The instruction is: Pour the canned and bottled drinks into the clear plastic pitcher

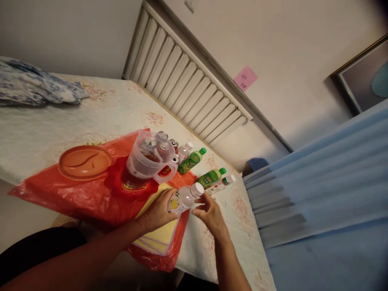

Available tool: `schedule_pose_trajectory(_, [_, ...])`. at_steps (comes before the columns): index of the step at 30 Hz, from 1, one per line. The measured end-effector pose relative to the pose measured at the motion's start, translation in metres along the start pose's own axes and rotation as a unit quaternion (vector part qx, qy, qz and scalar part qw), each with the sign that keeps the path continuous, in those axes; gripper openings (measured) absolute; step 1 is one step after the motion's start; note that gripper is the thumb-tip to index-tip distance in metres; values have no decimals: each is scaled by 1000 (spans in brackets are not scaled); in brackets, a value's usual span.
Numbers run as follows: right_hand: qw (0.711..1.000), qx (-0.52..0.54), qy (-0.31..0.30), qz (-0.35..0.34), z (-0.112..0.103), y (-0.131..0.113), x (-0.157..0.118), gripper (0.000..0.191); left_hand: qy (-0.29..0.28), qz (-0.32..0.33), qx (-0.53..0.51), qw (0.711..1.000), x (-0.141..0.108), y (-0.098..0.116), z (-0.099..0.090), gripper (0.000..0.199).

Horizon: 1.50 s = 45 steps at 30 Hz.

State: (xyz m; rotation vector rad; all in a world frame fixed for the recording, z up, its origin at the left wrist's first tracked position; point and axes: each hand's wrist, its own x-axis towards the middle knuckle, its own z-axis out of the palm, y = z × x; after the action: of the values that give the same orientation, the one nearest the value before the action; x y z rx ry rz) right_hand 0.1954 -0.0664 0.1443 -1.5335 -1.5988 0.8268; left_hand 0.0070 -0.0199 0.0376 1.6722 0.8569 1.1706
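Note:
My left hand [159, 208] is wrapped round a clear plastic drink bottle [182, 200] with a white cap and a label with a yellow fruit. The bottle leans to the right. Just right of the white cap [197, 189] is my right hand [210, 212], its fingers curved and apart, holding nothing; whether a fingertip touches the cap I cannot tell. Beyond the left hand a translucent plastic pitcher [145, 163] with dark liquid and bubbles stands on red plastic. A folded yellow cloth [157, 240] lies below the bottle.
Green-capped bottles [190, 161], white-capped bottles [222, 184] and several cans [173, 143] stand behind the pitcher. An orange lid [85, 161] rests on the red plastic bag [87, 202]. A flowered cloth covers the table [115, 107], with a radiator [182, 72] behind and a blue curtain [318, 178] right.

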Motion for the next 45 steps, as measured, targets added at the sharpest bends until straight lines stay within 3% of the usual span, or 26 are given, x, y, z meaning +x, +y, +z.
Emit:
schedule_pose_trajectory(3, [997, 72, -32, 25, 27, 20, -12, 68, -8, 2, -11, 1000, 1, -2, 1, 69])
schedule_pose_trajectory(8, [989, 135, 20, 52, 54, 26, -17, 55, -18, 39, -21, 999, 0, -7, 2, 70])
schedule_pose_trajectory(16, [991, 78, 94, 60, 59, 11, -21, 50, -65, 42, -35, 996, 0, 1, 2, 63])
schedule_pose_trajectory(20, [988, 75, 125, 58, 56, 9, -29, 48, -100, 39, -51, 993, -1, -5, 7, 73])
schedule_pose_trajectory(23, [985, 64, 151, 59, 41, 15, -34, 48, -124, 19, -66, 990, 0, -14, 12, 82])
schedule_pose_trajectory(26, [976, 61, 197, 66, 14, 30, -38, 49, -136, 10, -71, 988, 1, -20, 12, 78])
schedule_pose_trajectory(32, [943, 52, 312, 109, -51, 79, -41, 49, -142, -31, -57, 988, 2, -15, 9, 57])
schedule_pose_trajectory(36, [914, 8, 386, 124, -86, 114, -40, 43, -156, -44, -61, 985, 4, -13, 11, 56])
schedule_pose_trajectory(40, [905, -9, 406, 125, -108, 140, -31, 43, -155, -38, -57, 986, 8, -14, 14, 54])
schedule_pose_trajectory(45, [905, -8, 409, 119, -121, 156, -8, 46, -151, -69, -56, 985, 13, -10, 16, 55])
